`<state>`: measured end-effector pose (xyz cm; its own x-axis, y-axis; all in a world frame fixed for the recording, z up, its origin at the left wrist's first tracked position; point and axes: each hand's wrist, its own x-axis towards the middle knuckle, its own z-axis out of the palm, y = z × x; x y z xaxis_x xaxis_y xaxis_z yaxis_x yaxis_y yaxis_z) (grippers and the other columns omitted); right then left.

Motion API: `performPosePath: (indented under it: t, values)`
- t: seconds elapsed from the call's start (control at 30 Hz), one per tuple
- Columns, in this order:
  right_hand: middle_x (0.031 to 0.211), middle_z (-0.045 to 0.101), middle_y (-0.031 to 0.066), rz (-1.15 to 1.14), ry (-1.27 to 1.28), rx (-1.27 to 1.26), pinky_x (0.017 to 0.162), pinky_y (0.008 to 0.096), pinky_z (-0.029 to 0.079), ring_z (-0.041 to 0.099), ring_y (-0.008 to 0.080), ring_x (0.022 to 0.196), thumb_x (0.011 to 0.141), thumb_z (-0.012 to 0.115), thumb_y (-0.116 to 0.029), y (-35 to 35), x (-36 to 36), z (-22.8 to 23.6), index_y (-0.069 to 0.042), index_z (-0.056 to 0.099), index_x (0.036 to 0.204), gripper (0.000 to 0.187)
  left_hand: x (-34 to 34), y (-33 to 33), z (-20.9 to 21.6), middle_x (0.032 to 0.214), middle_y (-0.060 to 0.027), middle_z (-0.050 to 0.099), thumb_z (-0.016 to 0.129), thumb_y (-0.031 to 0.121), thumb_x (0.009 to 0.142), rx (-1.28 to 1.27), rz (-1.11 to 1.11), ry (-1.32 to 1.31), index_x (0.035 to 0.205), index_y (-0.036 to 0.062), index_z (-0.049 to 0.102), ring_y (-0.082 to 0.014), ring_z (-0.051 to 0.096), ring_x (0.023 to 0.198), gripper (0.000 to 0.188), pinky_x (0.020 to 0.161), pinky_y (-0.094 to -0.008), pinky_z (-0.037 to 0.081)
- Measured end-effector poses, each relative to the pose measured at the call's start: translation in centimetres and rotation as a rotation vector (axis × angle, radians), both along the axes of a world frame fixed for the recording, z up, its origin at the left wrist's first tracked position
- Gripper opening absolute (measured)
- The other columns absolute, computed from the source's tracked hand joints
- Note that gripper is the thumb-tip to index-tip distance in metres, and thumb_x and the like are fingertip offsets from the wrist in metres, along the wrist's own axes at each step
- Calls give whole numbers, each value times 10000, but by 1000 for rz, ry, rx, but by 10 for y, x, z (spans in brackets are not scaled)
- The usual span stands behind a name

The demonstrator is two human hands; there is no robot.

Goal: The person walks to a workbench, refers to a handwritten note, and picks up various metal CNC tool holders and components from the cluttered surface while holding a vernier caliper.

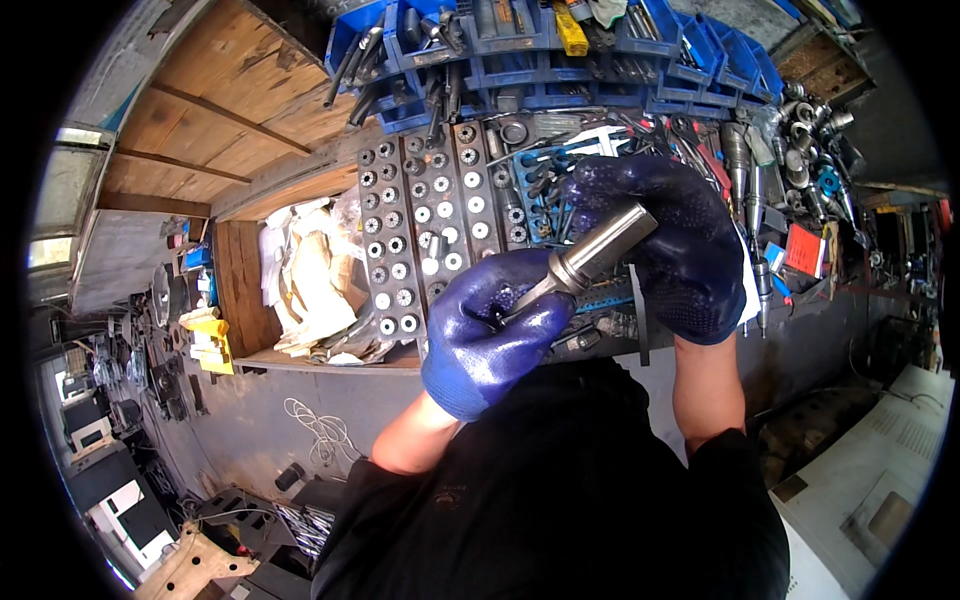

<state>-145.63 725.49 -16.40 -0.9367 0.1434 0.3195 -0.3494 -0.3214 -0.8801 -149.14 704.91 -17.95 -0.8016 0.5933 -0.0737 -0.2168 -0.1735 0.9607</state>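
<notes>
My left hand [500, 325], in a shiny blue-purple work glove, is closed around the narrow lower end of a steel tool holder [605, 245]. The holder is tilted up to the right, with a collar below its smooth, thick cylindrical part. Beside its upper end is my right hand [690, 245], gloved alike, its fingers curled over behind the cylinder. Whatever those fingers hold, if anything, is hidden. Below both hands, a rack of collets [410, 215] stands in rows on the bench, next to a blue tray [540, 225] with small dark tools.
Blue parts bins [500, 75] full of tools line the back. Metal tool holders [800, 140] crowd the right, by a red card [803, 248]. At left, a wooden box [237, 290] holds crumpled paper [315, 275]. A white cable [320, 430] hangs below the bench edge.
</notes>
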Motion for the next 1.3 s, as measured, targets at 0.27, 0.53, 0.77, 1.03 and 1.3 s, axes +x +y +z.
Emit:
performPosePath:
  t: [0.27, 0.53, 0.77, 1.03, 1.3]
  values:
    - [1335, 558, 224, 87, -13, -12, 1065, 459, 444, 559, 335, 1237, 923, 629, -230, -5, 6, -7, 58, 470, 1371, 556, -8, -5, -2, 933, -129, 716, 770, 61, 818, -121, 125, 382, 1121, -19, 663, -159, 686, 813, 331, 707, -291, 534]
    - [1195, 657, 158, 25, -467, 190, 934, 363, 543, 642, 210, 1082, 898, 645, -61, -10, 21, 9, 9, 565, 1311, 427, -29, -14, 0, 891, -150, 732, 800, 40, 748, -224, 83, 780, 1028, 18, 694, -230, 721, 745, 300, 644, -326, 552]
    - [1086, 682, 179, -90, -504, 183, 677, 293, 555, 680, 206, 820, 921, 643, -163, -9, 59, -7, 59, 607, 1219, 373, -35, -13, 9, 1042, -127, 689, 798, -36, 683, -93, -209, 216, 1156, -60, 619, -162, 677, 898, 506, 809, -290, 541]
    - [995, 689, 141, -77, -466, -91, 687, 300, 542, 662, 169, 753, 926, 612, -96, -15, 113, -21, 55, 555, 1314, 421, 3, -5, 8, 1157, -123, 673, 679, -38, 838, 122, -105, 89, 1226, -45, 619, -152, 661, 977, 392, 866, -293, 552]
    - [1058, 680, 162, -118, -451, -19, 730, 322, 530, 648, 183, 805, 859, 655, -5, -4, 189, -31, 39, 568, 1290, 441, 86, 20, 22, 1169, -126, 668, 629, -19, 866, 126, -61, 121, 1227, -43, 627, -160, 638, 1031, 362, 904, -302, 520]
